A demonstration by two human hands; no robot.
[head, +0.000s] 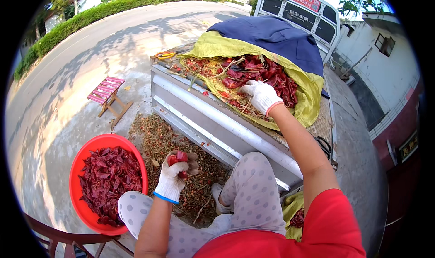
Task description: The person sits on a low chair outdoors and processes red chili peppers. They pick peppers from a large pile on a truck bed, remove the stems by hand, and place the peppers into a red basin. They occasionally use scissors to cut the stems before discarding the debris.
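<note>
Dried red chili peppers lie heaped in an open yellow woven sack on a truck bed. My right hand, in a white knit glove, reaches onto the near left side of the heap; its fingertips touch the peppers and bits, and whether they grip one is not clear. My left hand, gloved too, is held above the ground litter with its fingers curled around several pieces of red pepper. A red plastic basin, lower left, holds many dark red peppers.
The metal side of the truck bed runs before my knees. Stems and scraps cover the ground below. A folding stool stands left. Orange-handled scissors and a black-handled tool lie on the bed. Blue cloth covers the sack's back.
</note>
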